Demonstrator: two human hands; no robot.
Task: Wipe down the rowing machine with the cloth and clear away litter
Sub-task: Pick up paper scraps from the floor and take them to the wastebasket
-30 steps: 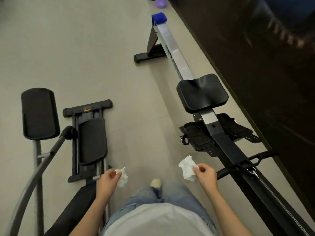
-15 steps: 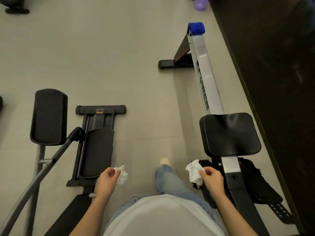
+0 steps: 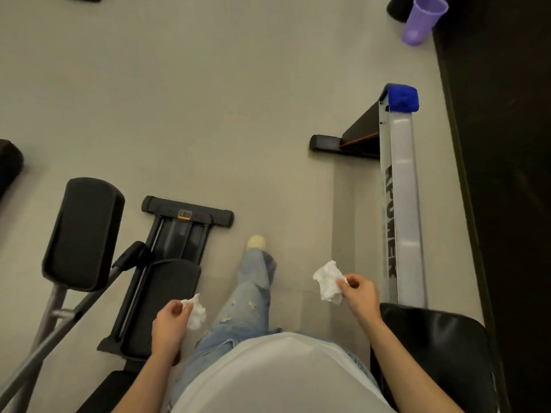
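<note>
From the head camera I look straight down at a pale floor (image 3: 208,99). My left hand (image 3: 171,326) is low at centre-left, its fingers (image 3: 182,307) curled round a small crumpled white tissue (image 3: 197,313). My right hand (image 3: 359,296) is held out to the right, pinching a larger crumpled white tissue (image 3: 329,282) between thumb and fingertips. Both wads are in the air, above the floor.

The rowing machine runs up the right side beside a dark wall: its silver rail (image 3: 404,204) carries dark lettering along the side, and its black seat (image 3: 432,350) sits just below my right hand. The blue cloth (image 3: 402,98) is draped over the far end of the rail, well apart from both hands. A purple cup (image 3: 422,20) stands on the floor beyond it, near the top right corner.

On the left is a second black exercise machine (image 3: 167,293) with a padded rest (image 3: 82,234) and grey tubing. One jeans leg and a pale shoe (image 3: 256,242) show between the two machines.
</note>
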